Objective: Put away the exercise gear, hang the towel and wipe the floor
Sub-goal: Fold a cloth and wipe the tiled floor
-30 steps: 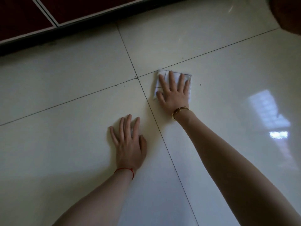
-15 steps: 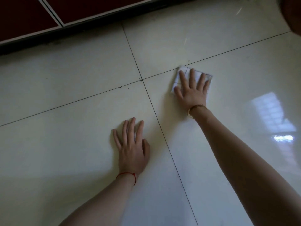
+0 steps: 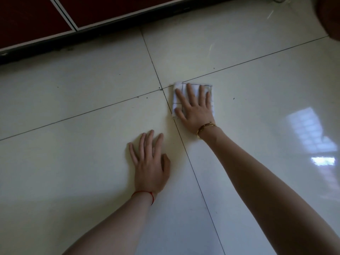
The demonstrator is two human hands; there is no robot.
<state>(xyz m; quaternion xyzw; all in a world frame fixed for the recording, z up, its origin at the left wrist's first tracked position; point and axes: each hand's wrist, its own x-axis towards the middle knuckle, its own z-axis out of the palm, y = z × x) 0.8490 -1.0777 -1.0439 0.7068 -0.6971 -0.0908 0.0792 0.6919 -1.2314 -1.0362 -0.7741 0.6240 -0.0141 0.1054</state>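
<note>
Since half a second ago the right hand (image 3: 195, 107) has slid the folded white cloth (image 3: 192, 88) back leftward — its left edge now sits right by the tile-joint crossing on the floor (image 3: 73, 116). The cloth lies flat under the splayed fingers, pressed down. The left hand (image 3: 150, 166) stays planted, open and empty, palm down.

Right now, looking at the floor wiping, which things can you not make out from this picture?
Head view only:
- Middle of the folded cloth: covered by the right hand.
- Whether the tiled floor is wet or clean: glare and dim light.
- Dark red cabinet: cut off by the top edge.
- Brown object at the top right corner: cut off, blurred.
- Exercise gear and towel: out of frame.
</note>
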